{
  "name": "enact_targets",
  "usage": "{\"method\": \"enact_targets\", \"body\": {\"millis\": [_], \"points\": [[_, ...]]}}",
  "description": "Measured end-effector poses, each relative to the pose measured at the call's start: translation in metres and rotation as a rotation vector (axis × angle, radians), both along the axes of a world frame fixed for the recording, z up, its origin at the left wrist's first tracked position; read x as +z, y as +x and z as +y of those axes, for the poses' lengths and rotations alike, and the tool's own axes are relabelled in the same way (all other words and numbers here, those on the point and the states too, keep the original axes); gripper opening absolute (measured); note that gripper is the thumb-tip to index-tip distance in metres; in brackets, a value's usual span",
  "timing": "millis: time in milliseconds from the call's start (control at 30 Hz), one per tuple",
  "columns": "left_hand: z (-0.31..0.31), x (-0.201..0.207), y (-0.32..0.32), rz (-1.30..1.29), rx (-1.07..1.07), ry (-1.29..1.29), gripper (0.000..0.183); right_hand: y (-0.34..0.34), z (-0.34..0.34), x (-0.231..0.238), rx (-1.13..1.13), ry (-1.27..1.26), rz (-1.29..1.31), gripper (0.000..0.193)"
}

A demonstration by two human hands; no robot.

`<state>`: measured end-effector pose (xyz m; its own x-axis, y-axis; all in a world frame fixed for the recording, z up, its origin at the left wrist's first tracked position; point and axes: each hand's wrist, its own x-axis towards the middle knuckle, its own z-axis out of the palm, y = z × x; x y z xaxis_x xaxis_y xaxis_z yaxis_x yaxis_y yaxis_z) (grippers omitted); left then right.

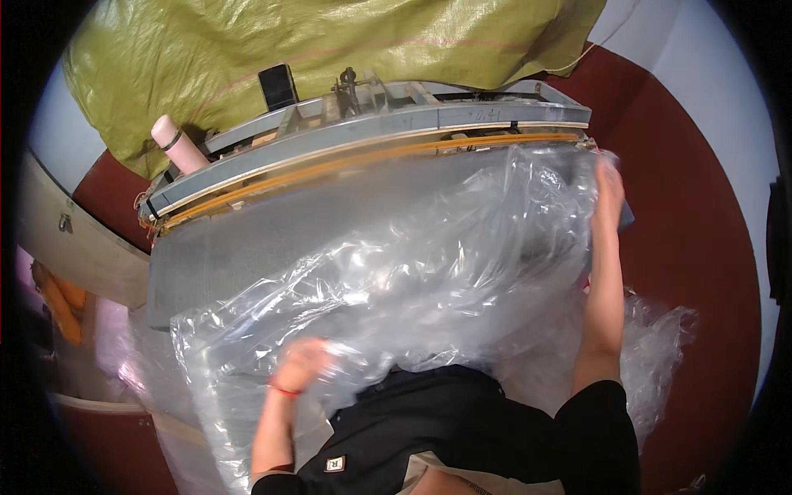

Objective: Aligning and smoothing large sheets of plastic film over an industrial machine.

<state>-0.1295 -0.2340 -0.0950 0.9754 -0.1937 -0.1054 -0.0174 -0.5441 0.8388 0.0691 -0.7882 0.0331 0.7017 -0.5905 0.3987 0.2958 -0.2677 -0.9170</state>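
left hand: (pixel 301 363) lower left of centre, blurred; fingers look curled into the near edge of the clear plastic sheet (pixel 412 272), probably pinching it, but the blur leaves the grip uncertain. Red band at the wrist.
right hand: (pixel 609 186) reaches up to the right side of the frame, at the far right corner of the plastic by the end of the machine; fingers sit behind or in the film, cannot tell if closed on it.
plastic sheet: big, crumpled, see-through, spread across the middle of the frame over the grey table (pixel 223 256); more of it hangs off at lower right and lower left.
doing it well: my call, keep both edges taut and level so the film lies flat with no folds, and feed the far edge square to the orange strip (pixel 330 165); keep fingers off that strip.
machine: long grey bar frame (pixel 371 132) running across the upper middle, looks like a sealer; small metal fittings on top.
other things: pink bottle (pixel 177 144) upper left, leaning at the frame's left end; black box (pixel 278 85) behind the bar; olive-green tarp (pixel 330 41) across the top; orange things (pixel 62 305) at the far left edge; red floor (pixel 701 247) on the right.
in the way: bunched film hides the table surface; the loose folds could catch on the bar's right end.
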Motion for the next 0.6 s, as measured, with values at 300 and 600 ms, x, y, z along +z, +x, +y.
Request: {"method": "enact_targets", "body": {"millis": [300,600], "points": [[0.318,0.067,-0.009,-0.834,1.550,0.251,0.029,-0.017,0.226,0.104,1.076,-0.209,0.096,0.015],[-0.063,0.220,0.087,-0.871,0.051,0.092,0.061,-0.024,0.264,0.118,1.104,-0.209,0.056,0.011]]}}
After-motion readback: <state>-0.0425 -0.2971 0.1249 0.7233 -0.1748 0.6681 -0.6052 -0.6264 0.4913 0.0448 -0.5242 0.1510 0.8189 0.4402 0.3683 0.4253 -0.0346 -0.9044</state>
